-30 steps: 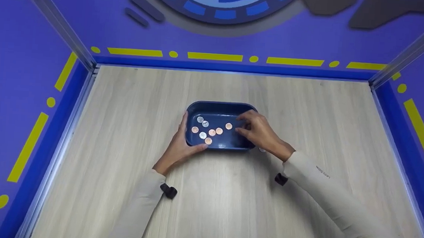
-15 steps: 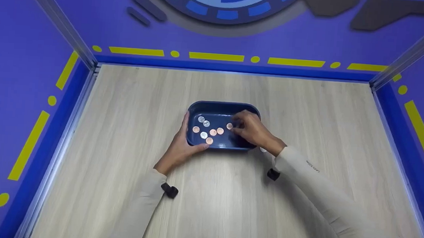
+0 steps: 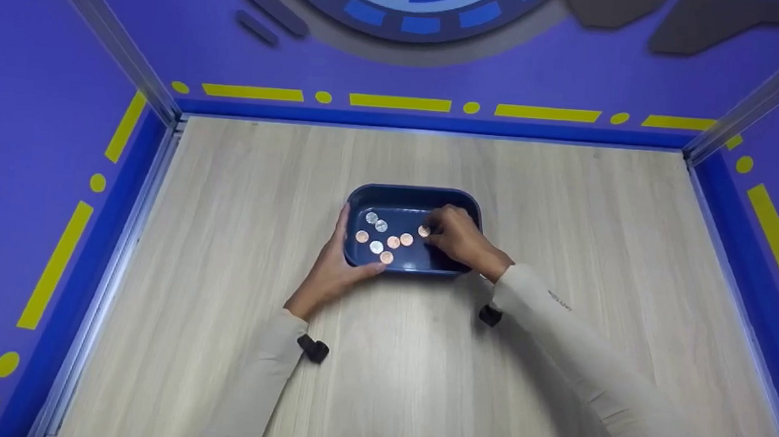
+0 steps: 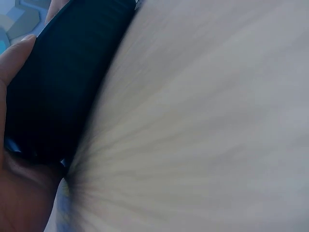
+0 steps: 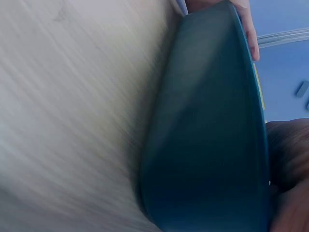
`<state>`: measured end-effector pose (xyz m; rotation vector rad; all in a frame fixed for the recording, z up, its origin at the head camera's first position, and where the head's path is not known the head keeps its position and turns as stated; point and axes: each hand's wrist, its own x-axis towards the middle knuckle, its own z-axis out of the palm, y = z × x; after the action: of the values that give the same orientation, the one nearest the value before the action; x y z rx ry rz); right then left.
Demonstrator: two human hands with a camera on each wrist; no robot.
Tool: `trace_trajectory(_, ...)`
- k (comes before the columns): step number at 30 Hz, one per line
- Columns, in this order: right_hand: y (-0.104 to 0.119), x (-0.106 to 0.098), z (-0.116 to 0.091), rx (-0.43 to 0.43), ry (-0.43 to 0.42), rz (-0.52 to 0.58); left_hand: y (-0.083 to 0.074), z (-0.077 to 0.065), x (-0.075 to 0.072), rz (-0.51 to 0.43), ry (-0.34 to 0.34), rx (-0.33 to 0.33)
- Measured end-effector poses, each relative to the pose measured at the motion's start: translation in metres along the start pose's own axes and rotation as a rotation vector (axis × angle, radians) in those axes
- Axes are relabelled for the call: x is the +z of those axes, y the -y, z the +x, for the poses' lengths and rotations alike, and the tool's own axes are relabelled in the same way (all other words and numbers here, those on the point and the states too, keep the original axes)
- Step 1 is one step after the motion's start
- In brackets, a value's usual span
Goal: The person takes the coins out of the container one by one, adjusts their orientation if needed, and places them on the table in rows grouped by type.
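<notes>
A dark blue rectangular tray (image 3: 405,195) stands on the table, holding several copper and silver coins. My left hand (image 3: 331,268) grips its front left corner, thumb on the front rim and fingers along the left wall. Inside the right part, my right hand (image 3: 460,237) has thumb and fingers curled at the edge of a copper coin (image 3: 424,231), pinching it; the fingertips partly cover it. Two silver coins (image 3: 381,226) lie together toward the back left. Other copper coins (image 3: 393,242) lie around the middle. The right wrist view shows the tray's outer front wall (image 5: 207,125), with the coins hidden.
A silver coin (image 3: 483,276) lies on the table just right of the tray, mostly hidden by the right wrist. The wood-grain table (image 3: 380,355) is bounded by a blue back wall (image 3: 399,75) and side walls with metal corner posts.
My right hand has moved left inside the tray, and its fingertips have come together at the rightmost copper coin. My left hand and the tray have stayed in place.
</notes>
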<state>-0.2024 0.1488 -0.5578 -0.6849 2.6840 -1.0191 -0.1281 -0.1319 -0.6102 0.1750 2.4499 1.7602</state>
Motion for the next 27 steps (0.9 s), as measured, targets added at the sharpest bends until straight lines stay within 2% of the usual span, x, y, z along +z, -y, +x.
trace_trajectory(4, -0.0021, 0.0042, 0.0039, 0.025, -0.027, -0.014, 0.0001, 0.0002, 0.001, -0.004, 0.004, -0.005)
trace_trajectory(9, -0.0029, 0.0078, 0.007, 0.052, -0.049, -0.039, -0.0003, 0.0004, 0.0008, -0.037, 0.009, 0.022)
trace_trajectory(15, -0.0018, 0.009, 0.0067, 0.075, -0.031, -0.058, 0.0005, 0.0007, 0.0004, -0.056, 0.006, 0.034)
trace_trajectory(23, 0.0023, 0.0077, 0.0063, 0.146, 0.02, -0.094, 0.0004, 0.0017, 0.0006, -0.051, 0.01, 0.027)
trace_trajectory(27, 0.0068, 0.0087, 0.0056, 0.139, 0.036, -0.117, 0.0013, 0.001, -0.0003, -0.064, 0.008, 0.021)
